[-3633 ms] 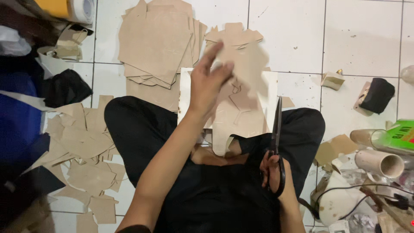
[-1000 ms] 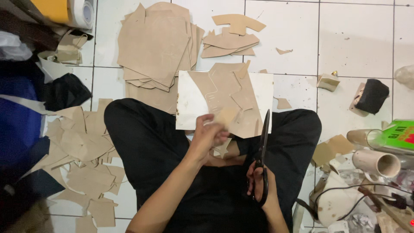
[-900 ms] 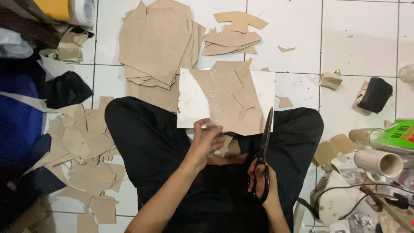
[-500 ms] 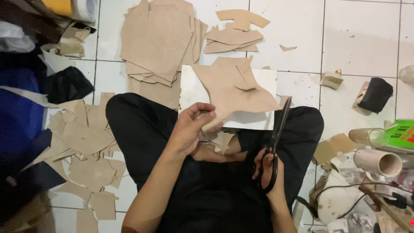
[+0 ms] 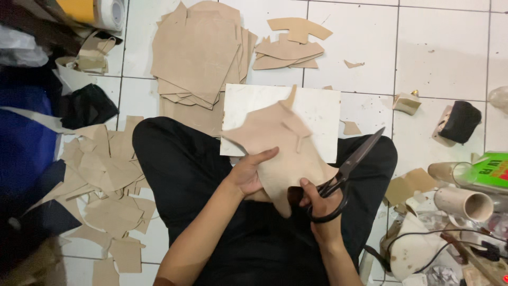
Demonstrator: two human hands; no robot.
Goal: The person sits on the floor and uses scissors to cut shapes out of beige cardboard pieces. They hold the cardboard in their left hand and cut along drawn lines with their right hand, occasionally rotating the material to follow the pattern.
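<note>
Tan sheet material, cut to an irregular shape (image 5: pixel 283 151), is held up over the lap of a person seated cross-legged on a white tiled floor (image 5: pixel 444 47). The left hand (image 5: pixel 248 175) is closed on the lower left edge of this piece, with the thumb laid across its face and the fingers hidden behind it. The right hand (image 5: pixel 317 204) is closed through the loops of a pair of black scissors (image 5: pixel 346 177), and its thumb touches the lower right edge of the same piece. The blades are seen slightly parted, pointing up and to the right, clear of the tan piece. Behind the piece, a white rectangular board (image 5: pixel 317 114) is rested across the knees of the black trousers (image 5: pixel 174 169).

Beyond the board, a thick stack of large tan sheets (image 5: pixel 198 50) is laid on the floor, and a smaller pile of curved cut pieces (image 5: pixel 288 47) is set just to its right. Many loose tan offcuts (image 5: pixel 106 180) are scattered on the floor to the person's left, beside blue and dark fabric (image 5: pixel 24 153). To the right, a small black object (image 5: pixel 460 122), a cardboard tube (image 5: pixel 465 204), a green box (image 5: pixel 495 169) and tangled black cables (image 5: pixel 450 243) are gathered, well apart from both hands.
</note>
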